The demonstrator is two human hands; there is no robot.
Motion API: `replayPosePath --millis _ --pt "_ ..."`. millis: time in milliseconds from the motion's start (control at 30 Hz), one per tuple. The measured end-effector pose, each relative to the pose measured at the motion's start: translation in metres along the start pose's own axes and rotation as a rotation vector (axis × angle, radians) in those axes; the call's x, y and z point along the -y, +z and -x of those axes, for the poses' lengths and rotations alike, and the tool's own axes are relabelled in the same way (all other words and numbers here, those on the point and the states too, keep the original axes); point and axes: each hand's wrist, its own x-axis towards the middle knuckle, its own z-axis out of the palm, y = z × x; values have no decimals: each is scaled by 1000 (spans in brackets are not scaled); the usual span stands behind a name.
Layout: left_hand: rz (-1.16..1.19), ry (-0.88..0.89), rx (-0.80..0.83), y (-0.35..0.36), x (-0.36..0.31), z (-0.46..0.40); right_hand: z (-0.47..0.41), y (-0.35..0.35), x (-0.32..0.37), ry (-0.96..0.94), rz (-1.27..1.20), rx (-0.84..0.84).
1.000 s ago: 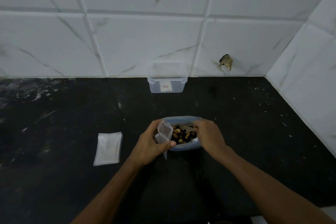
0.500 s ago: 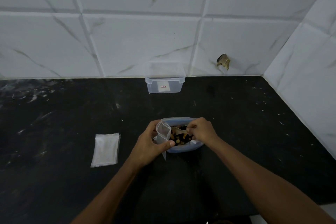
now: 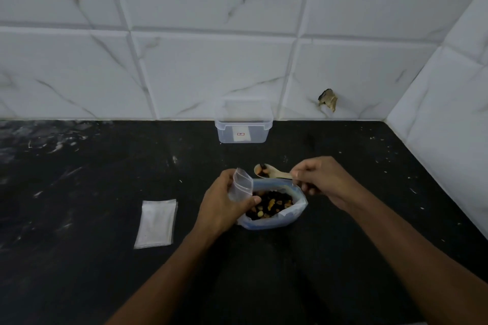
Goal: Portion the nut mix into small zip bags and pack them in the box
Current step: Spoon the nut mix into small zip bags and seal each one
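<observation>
A large open bag of nut mix [image 3: 274,217] sits on the black counter in front of me, dark and yellow pieces showing inside. My left hand [image 3: 221,203] holds a small clear zip bag [image 3: 240,185] upright at the big bag's left edge. My right hand [image 3: 320,178] pinches the handle of a pale spoon [image 3: 272,173], lifted above the big bag's far rim with a few nuts in its bowl. A clear plastic box [image 3: 243,129] stands open against the tiled wall behind.
A flat stack of small zip bags [image 3: 156,223] lies on the counter to the left. White tiled walls close the back and the right side. A chipped hole [image 3: 328,100] marks the back wall.
My right hand has lifted the spoon out of the nut mix, loaded with a few nuts, and drawn back to the right. My left hand keeps holding the small bag in place.
</observation>
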Motion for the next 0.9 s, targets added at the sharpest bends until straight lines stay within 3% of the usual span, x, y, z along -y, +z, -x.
replayPosePath --millis 100,367,500,600,733,900 --pt "-110 5 -46 7 -3 -7 10 3 21 -107 137 -33" --pt "-222 -8 -132 25 -14 -17 34 49 30 -653 980 -158" --pt "-151 4 -149 25 -14 -15 40 57 24 -819 1044 -152" --pt "-93 1 -141 21 -12 -15 37 46 27 -786 975 -231" --pt "5 30 -146 11 -9 -6 29 19 32 -564 621 -354" --pt "94 8 -41 2 -5 4 2 26 -20 -302 851 -171"
